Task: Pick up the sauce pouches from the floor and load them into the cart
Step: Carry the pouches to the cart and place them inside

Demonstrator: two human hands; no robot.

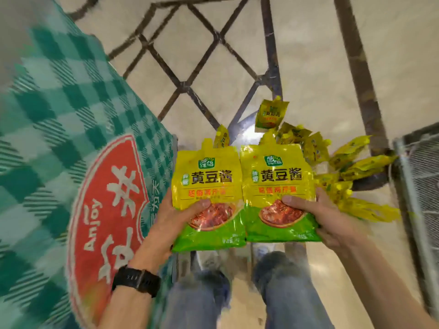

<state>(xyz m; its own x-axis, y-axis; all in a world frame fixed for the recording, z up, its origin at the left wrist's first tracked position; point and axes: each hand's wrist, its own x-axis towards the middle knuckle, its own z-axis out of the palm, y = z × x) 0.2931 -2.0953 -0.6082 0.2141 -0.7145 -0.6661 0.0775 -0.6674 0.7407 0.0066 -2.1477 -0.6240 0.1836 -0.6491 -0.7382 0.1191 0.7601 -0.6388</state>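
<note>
While each hand holds a pouch, step: carry phase, two pouches are picked and not yet in the cart
Left hand (pixel 166 224): grips the left pouch (pixel 209 181) at its lower left, thumb on the printed face, fingers hidden behind
Right hand (pixel 332 217): grips the right pouch (pixel 278 176) at its lower right, thumb on the face, same hold
Pouch location: both held up in front of the body, side by side, inner edges touching
Pointing: top seams away from the person, green bottom edges toward the person, printed faces up at the camera
Long axis: runs away from the person, near upright in frame, the two roughly parallel
Remaining pile (pixel 351 167): more yellow pouches lying jumbled just beyond the right pouch, apparently on the floor (pixel 403 55)
Cart: likely the mesh panel (pixel 418 176) at the right edge, cannot confirm
Next move: probably swing both pouches over the cart wall and lay them flat, then return for the pile
Other: green checked carton (pixel 71 115) at left, dark lattice frame (pixel 190 55) ahead
</note>
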